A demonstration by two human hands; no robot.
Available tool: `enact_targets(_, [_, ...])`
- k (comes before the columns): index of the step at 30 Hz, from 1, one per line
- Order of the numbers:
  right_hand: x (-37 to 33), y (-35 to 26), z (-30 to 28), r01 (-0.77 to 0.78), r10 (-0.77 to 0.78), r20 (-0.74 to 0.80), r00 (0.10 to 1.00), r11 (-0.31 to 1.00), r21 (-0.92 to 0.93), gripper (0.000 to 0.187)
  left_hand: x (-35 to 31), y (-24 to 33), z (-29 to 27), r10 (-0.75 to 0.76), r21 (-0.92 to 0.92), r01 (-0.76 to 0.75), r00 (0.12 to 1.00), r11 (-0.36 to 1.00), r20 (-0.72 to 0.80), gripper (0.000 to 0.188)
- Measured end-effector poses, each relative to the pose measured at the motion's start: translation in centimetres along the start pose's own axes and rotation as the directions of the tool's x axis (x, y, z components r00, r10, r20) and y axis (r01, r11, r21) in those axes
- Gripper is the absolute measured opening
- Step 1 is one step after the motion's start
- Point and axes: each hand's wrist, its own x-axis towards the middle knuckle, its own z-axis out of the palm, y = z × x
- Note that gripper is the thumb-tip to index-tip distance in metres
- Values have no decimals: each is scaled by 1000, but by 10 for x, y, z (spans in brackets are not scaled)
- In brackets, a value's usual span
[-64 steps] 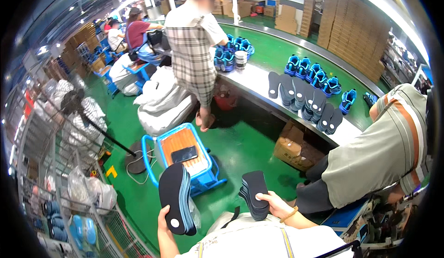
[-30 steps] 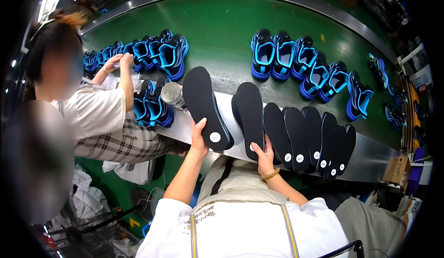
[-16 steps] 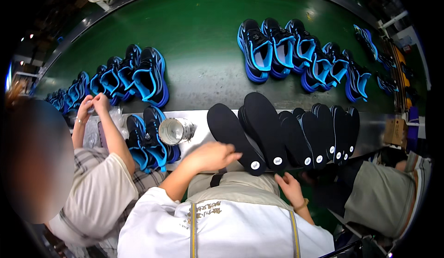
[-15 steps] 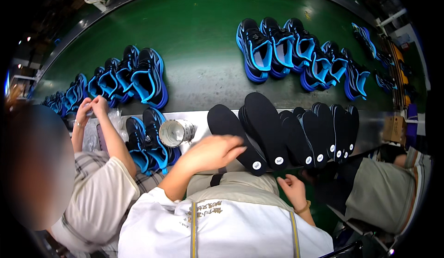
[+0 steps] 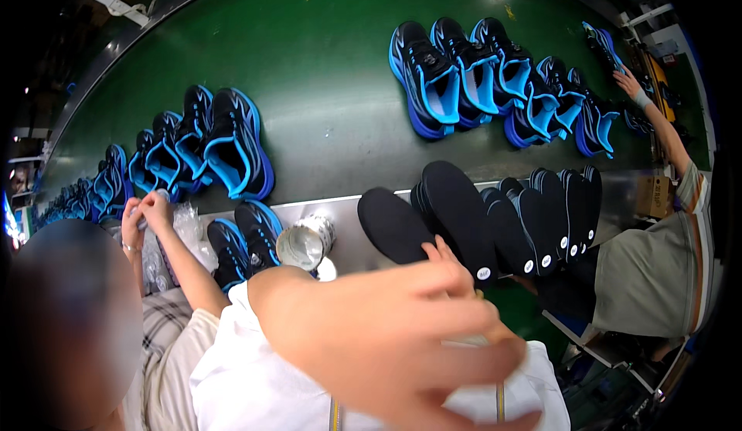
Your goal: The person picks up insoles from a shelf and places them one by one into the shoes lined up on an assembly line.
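My left hand (image 5: 402, 338) is raised close to the camera, slightly blurred. Its fingers are apart and I see nothing in them. Behind it, the fingertips of my right hand (image 5: 442, 252) reach the heel end of the leftmost black insole (image 5: 389, 226); the rest of that hand is mostly hidden, so its grip cannot be made out. Beside this insole lies a stack of black insoles (image 5: 456, 207) with a round white sticker at the heel. Further right stand several more insole stacks (image 5: 533, 218) along the bench edge.
Black and blue sneakers (image 5: 239, 145) line the green bench (image 5: 332, 52) at left, with another group (image 5: 433, 83) at right. A tin can (image 5: 305, 244) and a sneaker pair (image 5: 247, 238) sit near me. A co-worker's hands (image 5: 147, 213) are at left; another co-worker's hand (image 5: 630, 83) touches a sneaker.
My left hand has risen from beside the insoles toward the camera. My right hand has come up from my lap to the leftmost insole. A co-worker at right has reached out to a sneaker.
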Motion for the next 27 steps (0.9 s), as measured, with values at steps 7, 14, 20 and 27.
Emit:
enact_targets(7, [2,20,-130,112,-90,-258,962,991,72,27,-24,-205,-3,-677,72,774,591,629,-438,43])
enact_targets(14, [109,45,-167,138,-232,-527,818,968,-211,7,8,-324,41,-525,179,767,569,616,-633,50])
enact_targets(20, [183,67,-123,163,-322,-339,884,892,-422,9,6,-340,12,-665,28,861,412,507,-623,38])
enact_targets(27, [249,78,-66,-142,65,-189,980,892,-429,18,-10,-333,15,-749,-223,824,316,521,-583,40])
